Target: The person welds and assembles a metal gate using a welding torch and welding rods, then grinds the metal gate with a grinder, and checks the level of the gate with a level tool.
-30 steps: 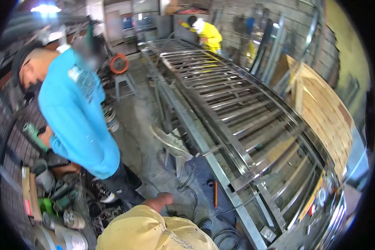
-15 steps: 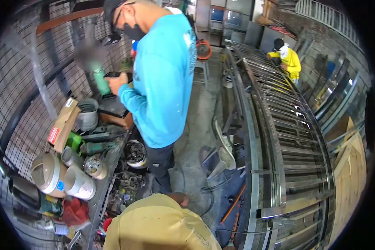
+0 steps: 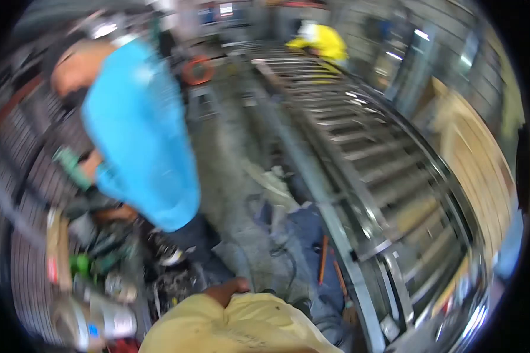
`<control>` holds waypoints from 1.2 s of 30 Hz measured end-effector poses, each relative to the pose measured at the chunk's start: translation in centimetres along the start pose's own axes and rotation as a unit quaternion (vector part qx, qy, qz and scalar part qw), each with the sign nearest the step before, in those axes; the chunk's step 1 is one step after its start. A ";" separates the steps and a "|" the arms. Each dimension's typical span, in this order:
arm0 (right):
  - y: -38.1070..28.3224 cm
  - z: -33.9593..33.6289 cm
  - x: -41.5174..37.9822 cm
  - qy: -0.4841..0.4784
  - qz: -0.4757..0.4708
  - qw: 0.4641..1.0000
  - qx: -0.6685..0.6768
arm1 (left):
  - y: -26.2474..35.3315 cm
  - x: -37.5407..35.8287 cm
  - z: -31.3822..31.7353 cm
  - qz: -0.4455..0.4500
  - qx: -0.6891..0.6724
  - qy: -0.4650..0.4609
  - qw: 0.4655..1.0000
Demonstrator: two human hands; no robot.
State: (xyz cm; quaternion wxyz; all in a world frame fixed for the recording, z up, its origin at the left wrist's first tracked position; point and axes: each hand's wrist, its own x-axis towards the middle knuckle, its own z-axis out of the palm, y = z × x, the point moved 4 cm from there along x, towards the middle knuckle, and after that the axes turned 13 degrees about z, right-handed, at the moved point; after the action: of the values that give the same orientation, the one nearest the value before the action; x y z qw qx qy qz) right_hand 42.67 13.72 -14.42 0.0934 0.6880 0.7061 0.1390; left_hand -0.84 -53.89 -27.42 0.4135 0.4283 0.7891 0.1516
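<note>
My yellow shirt point(image 3: 235, 326) fills the bottom middle of the blurred head view. From its left side comes a bare forearm with my left hand point(image 3: 237, 286), small and smeared by motion. Its fingers cannot be made out, and no held thing shows. The hand is in front of the dark trousers of a co-worker in a blue shirt point(image 3: 144, 135). My right hand is out of sight. The co-worker's own hand point(image 3: 90, 165) is at a green cylindrical thing point(image 3: 70, 167) on the left.
A long metal grille point(image 3: 359, 138) lies along the right side, with a person in yellow point(image 3: 327, 42) at its far end. Buckets point(image 3: 115, 317) and tools crowd the left bench. An orange bar point(image 3: 323, 260) lies on the floor. Wooden boards point(image 3: 474, 141) lean at right.
My view has swung right, so the co-worker, bench and grille have shifted left in the picture. Blue clothing appears at the right edge. My left forearm shows more.
</note>
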 end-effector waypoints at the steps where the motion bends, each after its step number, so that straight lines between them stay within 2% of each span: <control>1: 1.1 0.8 -0.4 -0.009 0.027 1.000 0.009 | -0.6 -0.6 -0.8 -0.021 -0.002 0.002 1.000; 2: 1.6 1.6 -0.5 -0.009 0.044 0.999 0.017 | -1.3 -1.5 -1.0 -0.100 -0.033 -0.034 0.994; 3: 2.1 2.5 -0.2 -0.002 0.054 0.998 0.026 | -2.5 -2.0 -0.6 -0.120 -0.077 0.030 0.989; 4: 3.0 6.7 0.9 0.058 0.044 0.996 0.054 | -4.7 -1.4 0.6 -0.068 -0.018 -0.005 0.998; 5: 3.4 5.3 -1.1 0.030 0.052 0.995 0.085 | -4.4 -2.7 0.2 -0.113 -0.089 -0.012 0.990; 6: 3.3 4.3 -2.0 0.003 0.038 0.998 0.050 | -4.9 -2.6 0.3 -0.041 -0.003 -0.028 0.999; 7: 2.4 0.7 -2.9 -0.060 0.105 0.983 0.139 | -4.4 -3.3 -0.1 -0.162 -0.093 -0.012 0.982; 8: 2.9 5.4 -1.3 -0.049 0.117 0.978 0.167 | -4.0 -3.0 -0.7 -0.046 -0.059 -0.029 0.997; 9: 2.9 5.5 -1.4 -0.046 0.180 0.964 0.188 | -3.6 -3.1 -1.1 -0.078 -0.104 -0.015 0.991; 10: 2.2 -2.3 -3.8 -0.076 0.215 0.949 0.219 | -3.2 -2.8 -1.5 -0.058 -0.101 0.023 0.993; 12: 1.7 -7.6 -5.3 -0.090 0.207 0.937 0.265 | -3.2 -1.4 -2.8 -0.066 -0.145 -0.006 0.987; 14: 1.6 -8.7 -5.8 -0.071 0.206 0.931 0.292 | -2.7 1.0 -3.7 -0.087 -0.075 -0.046 0.992; 17: 1.7 -7.5 -5.4 -0.057 0.211 0.932 0.289 | -0.5 3.5 -5.2 -0.079 -0.027 -0.002 0.997; 21: 1.9 -7.6 -5.5 -0.040 0.210 0.933 0.289 | 5.7 6.1 -9.3 -0.060 -0.036 0.093 0.993; 23: 1.6 -7.8 -5.7 -0.034 0.211 0.929 0.302 | 9.1 7.4 -12.4 -0.023 -0.085 0.178 0.980; 26: 2.0 -7.9 -5.6 -0.077 0.208 0.931 0.290 | 15.0 9.3 -18.3 0.038 -0.077 0.334 0.939; 27: 2.0 -7.3 -5.7 -0.045 0.218 0.926 0.305 | 17.1 9.9 -20.6 0.066 -0.073 0.339 0.936; 28: 2.1 -8.1 -5.8 -0.068 0.216 0.925 0.305 | 19.2 10.6 -22.9 0.091 -0.070 0.348 0.930; 30: 1.9 -7.1 -5.4 -0.040 0.204 0.932 0.298 | 23.4 11.8 -26.5 0.158 -0.147 0.422 0.881; 32: 2.1 -8.2 -5.8 -0.049 0.206 0.926 0.312 | 25.9 13.8 -29.3 0.199 -0.090 0.432 0.875; 36: 2.6 -6.7 -6.0 -0.037 0.217 0.928 0.301 | 31.8 17.6 -31.4 0.212 -0.077 0.373 0.900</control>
State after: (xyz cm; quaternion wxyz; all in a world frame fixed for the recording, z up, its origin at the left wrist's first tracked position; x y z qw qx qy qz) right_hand 43.16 7.30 -7.64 -0.1250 0.8250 0.5440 -0.0889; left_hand -12.99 -17.53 1.45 0.0793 0.4642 0.7619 0.4446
